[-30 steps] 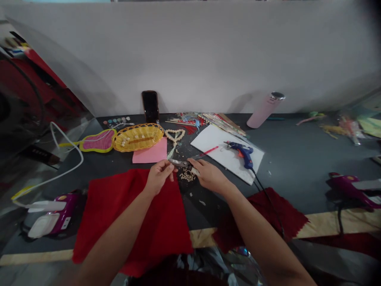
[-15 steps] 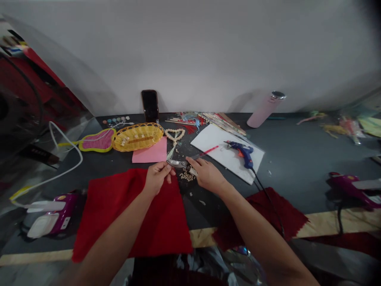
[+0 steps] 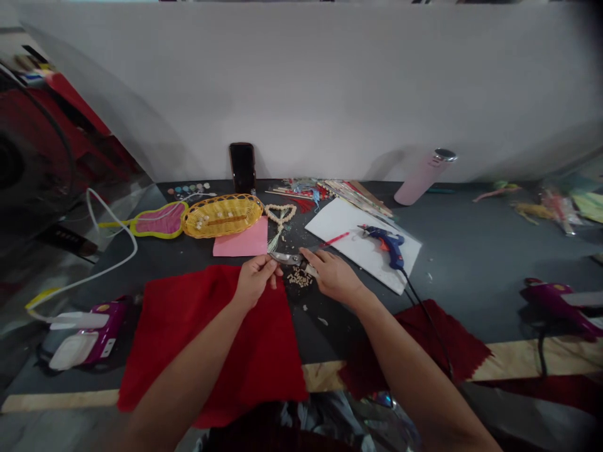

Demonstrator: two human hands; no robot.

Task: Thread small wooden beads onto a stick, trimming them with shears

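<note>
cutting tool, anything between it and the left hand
Nothing visible: the cutting tool, gripped in the right hand, has its tip right at the left hand. The small beige pieces lie lower in view.

Right of the blue glue gun (image 3: 391,246): purple device (image 3: 563,306), cropped by frame edge. Left of it: cutter (image 3: 285,258), handles partly hidden by right hand (image 3: 335,275); any content of left hand (image 3: 254,280), indistinct.

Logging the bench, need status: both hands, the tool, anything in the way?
Right hand: gripping plier-like tool. Left hand: pinched at tool's tip, contents unclear. Loose beige pieces close by; no evident obstruction.
</note>
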